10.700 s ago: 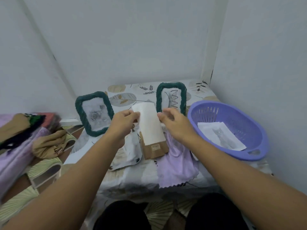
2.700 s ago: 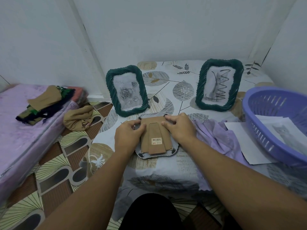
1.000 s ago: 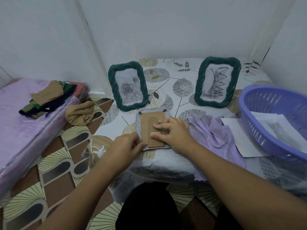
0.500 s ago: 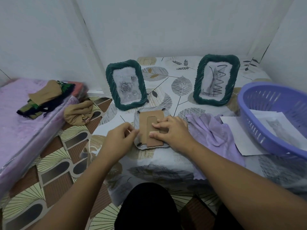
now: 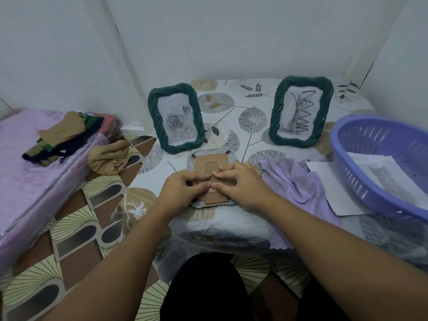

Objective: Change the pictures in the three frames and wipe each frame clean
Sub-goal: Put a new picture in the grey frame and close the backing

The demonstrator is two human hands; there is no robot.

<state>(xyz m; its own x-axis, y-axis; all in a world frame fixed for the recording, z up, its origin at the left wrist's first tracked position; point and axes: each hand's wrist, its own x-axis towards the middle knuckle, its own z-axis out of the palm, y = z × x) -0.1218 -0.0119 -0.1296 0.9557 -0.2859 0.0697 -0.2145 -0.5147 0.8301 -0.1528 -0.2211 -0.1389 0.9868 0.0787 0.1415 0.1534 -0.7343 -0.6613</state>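
A third frame (image 5: pixel 209 158) lies face down near the table's front edge, its brown cardboard backing and stand flap up. My left hand (image 5: pixel 183 188) has curled fingers whose tips pinch at the stand flap in the middle of the backing. My right hand (image 5: pixel 240 184) rests on the backing from the right, fingers pressing down beside the left fingertips. Behind them two dark green rope frames stand upright: the left one (image 5: pixel 176 119) holds a rose picture, the right one (image 5: pixel 301 111) a cat drawing. A lilac cloth (image 5: pixel 294 179) lies crumpled right of my hands.
A purple basket (image 5: pixel 354 158) at the right holds a printed sheet (image 5: pixel 379 172); another white sheet (image 5: pixel 328 186) lies partly under it. Left of the table are a lilac mattress (image 5: pixel 23 181) with folded clothes (image 5: pixel 67 135) and a brown garment (image 5: pixel 108 156) on the floor.
My left hand has moved from the frame's left edge onto the middle of the backing, meeting my right fingertips. The right hand stays on the backing.
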